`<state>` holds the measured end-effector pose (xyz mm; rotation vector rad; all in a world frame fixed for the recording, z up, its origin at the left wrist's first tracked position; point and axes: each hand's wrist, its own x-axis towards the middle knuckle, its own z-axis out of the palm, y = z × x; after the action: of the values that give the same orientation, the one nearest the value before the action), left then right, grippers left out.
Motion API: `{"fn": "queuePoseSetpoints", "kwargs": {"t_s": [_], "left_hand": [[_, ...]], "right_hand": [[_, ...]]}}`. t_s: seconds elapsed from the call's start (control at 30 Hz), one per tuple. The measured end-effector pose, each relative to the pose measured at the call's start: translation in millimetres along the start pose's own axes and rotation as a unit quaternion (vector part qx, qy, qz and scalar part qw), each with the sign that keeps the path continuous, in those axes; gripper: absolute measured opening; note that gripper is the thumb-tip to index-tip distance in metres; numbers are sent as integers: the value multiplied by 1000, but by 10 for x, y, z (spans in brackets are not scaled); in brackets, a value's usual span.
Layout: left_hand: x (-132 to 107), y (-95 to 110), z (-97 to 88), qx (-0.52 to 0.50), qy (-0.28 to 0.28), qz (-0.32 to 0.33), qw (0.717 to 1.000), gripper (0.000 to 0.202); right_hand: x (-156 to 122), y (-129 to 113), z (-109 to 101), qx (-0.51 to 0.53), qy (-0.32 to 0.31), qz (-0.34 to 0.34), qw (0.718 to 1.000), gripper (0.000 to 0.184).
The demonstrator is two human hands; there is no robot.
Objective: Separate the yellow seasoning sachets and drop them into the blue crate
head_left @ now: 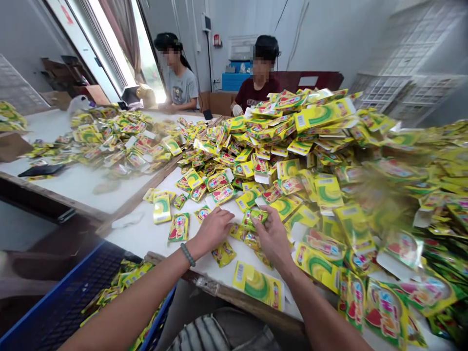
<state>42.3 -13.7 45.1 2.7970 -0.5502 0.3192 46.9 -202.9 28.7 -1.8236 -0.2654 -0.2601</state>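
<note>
My right hand (272, 236) pinches a small green-and-yellow candy packet (253, 217) between thumb and fingers, just above the white tabletop. My left hand (215, 228), with a beaded bracelet at the wrist, is loosely open beside it, fingers pointing right and nothing visible in them. Several small packets lie between and below the hands, one yellow packet (224, 253) close under the left wrist. A flat yellow printed box (258, 285) rests at the table's front edge. Left of my left hand lies another printed box (179, 227).
A tall heap of yellow boxes (318, 117) and packets covers the table's back and right. In the blue basket (69, 292) at lower left lie more packets. A wooden strip (146, 187) divides the tables. Two people (183, 85) sit across, beyond the piles.
</note>
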Motion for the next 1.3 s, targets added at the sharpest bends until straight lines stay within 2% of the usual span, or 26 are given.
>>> {"fn": "queuePoseSetpoints", "kwargs": {"t_s": [0.07,0.13,0.2,0.3,0.33,0.4,0.5,0.63,0.73,0.8,0.87,0.93,0.97,1.0,1.03,1.1,1.13,1.2,1.23,1.3], "left_hand": [[231,-16,47,40,4,49,998,28],[446,-94,66,93,9,58,994,33],[609,-204,59,151,10,19,988,33],[776,-331,33,207,33,-74,975,28],[830,-347,31,214,43,-85,972,27],[960,-345,55,210,52,-65,974,26],[1197,-317,157,184,25,-30,982,30],[1402,-345,250,166,4,-40,985,29],[1356,-383,145,158,6,-41,987,27],[1234,-393,2,160,14,-50,986,25],[1056,-382,-149,136,33,-92,986,24],[837,-353,-252,40,47,-154,986,21],[717,-332,-274,-47,51,-186,980,20],[595,-306,-275,-153,50,-214,964,20],[472,-274,-258,-264,43,-237,934,22],[243,-196,-188,-458,35,-278,844,33],[142,-150,-147,-520,41,-298,800,40],[-25,-54,-77,-579,76,-333,740,53],[-92,-10,-55,-587,100,-345,725,59],[-199,64,-35,-590,136,-352,713,67]], "right_hand": [[11,10,7,-12,10,-4,1000,36],[18,14,6,-26,13,-8,1000,35],[21,13,0,-39,18,-11,999,34],[18,0,-7,-48,18,-5,999,34],[14,-8,-6,-48,15,-3,999,33],[5,-28,1,-47,6,-5,999,31],[-6,-54,9,-49,-1,-6,999,30],[4,-66,-5,-45,2,5,999,30],[18,-81,-23,-37,7,15,999,30],[22,-95,-26,-29,7,24,999,31],[21,-101,-19,-16,6,28,999,33],[19,-92,-6,4,0,29,1000,34],[19,-83,0,15,-3,30,999,35],[21,-73,5,24,-5,30,999,36],[23,-62,8,33,-5,30,999,36],[30,-39,11,43,-2,27,999,36],[33,-30,11,44,2,24,999,36],[33,-18,15,42,2,17,999,37],[29,-18,19,41,-1,13,999,37],[14,-30,32,49,-16,10,999,34]]}}
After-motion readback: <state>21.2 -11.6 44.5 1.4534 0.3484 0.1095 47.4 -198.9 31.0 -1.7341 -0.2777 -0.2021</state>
